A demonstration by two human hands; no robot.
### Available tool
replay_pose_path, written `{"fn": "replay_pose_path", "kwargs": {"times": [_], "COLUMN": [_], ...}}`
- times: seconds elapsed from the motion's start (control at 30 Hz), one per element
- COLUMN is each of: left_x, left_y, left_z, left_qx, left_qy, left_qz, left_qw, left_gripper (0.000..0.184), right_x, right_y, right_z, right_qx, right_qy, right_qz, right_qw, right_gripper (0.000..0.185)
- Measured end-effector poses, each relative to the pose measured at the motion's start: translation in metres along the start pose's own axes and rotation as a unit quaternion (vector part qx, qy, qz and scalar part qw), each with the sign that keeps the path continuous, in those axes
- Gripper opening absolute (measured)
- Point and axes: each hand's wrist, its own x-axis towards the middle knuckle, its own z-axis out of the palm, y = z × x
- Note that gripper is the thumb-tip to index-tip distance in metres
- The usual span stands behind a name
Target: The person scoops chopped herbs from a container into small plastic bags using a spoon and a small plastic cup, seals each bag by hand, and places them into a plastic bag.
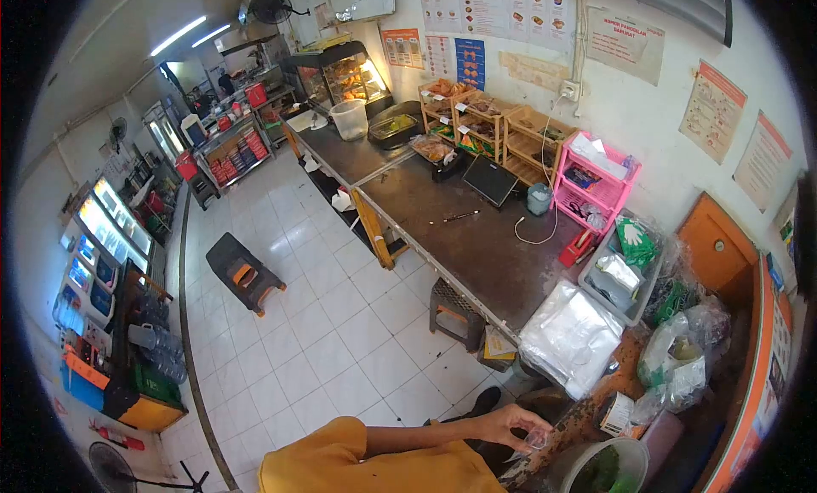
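My left hand (pixel 519 428) reaches across from a yellow sleeve (pixel 332 444) at the bottom. Its fingers curl around a small piece of clear plastic (pixel 537 439); whether this is a bag or a cup I cannot tell. Just right of the hand stands a round whitish tub (pixel 562 472) with green leafy contents. A labelled container (pixel 616 413) sits behind the tub. Above the hand, a stack of clear plastic bags (pixel 572 333) lies over the counter's corner. My right hand is out of view.
The dark counter (pixel 477 255) carries a tablet (pixel 490 182), a pen (pixel 460 216), wooden racks (pixel 536 140) and a pink shelf (pixel 596 182). A grey bin (pixel 625 276) and bagged items (pixel 681 357) stand at right. Stools (pixel 245 272) are on the tiled floor.
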Motion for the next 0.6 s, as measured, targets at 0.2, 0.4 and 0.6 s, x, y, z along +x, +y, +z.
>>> {"fn": "replay_pose_path", "kwargs": {"times": [0.2,0.4,0.6], "left_x": [-0.014,-0.033,-0.03], "left_y": [0.028,0.005,-0.002], "left_z": [0.017,0.008,0.005], "left_qx": [0.023,-0.016,-0.062], "left_qy": [0.05,0.098,0.148], "left_qz": [-0.071,-0.051,-0.064], "left_qw": [0.996,0.994,0.985], "left_gripper": [0.056,0.065,0.07], "right_x": [0.0,-0.041,-0.066], "right_y": [0.033,0.02,0.019], "right_z": [0.041,-0.037,-0.059], "right_qx": [0.197,0.403,0.388], "right_qy": [0.127,-0.039,0.029], "right_qz": [-0.204,-0.01,0.06], "right_qw": [0.95,0.914,0.919], "right_gripper": [0.031,0.024,0.025]}}
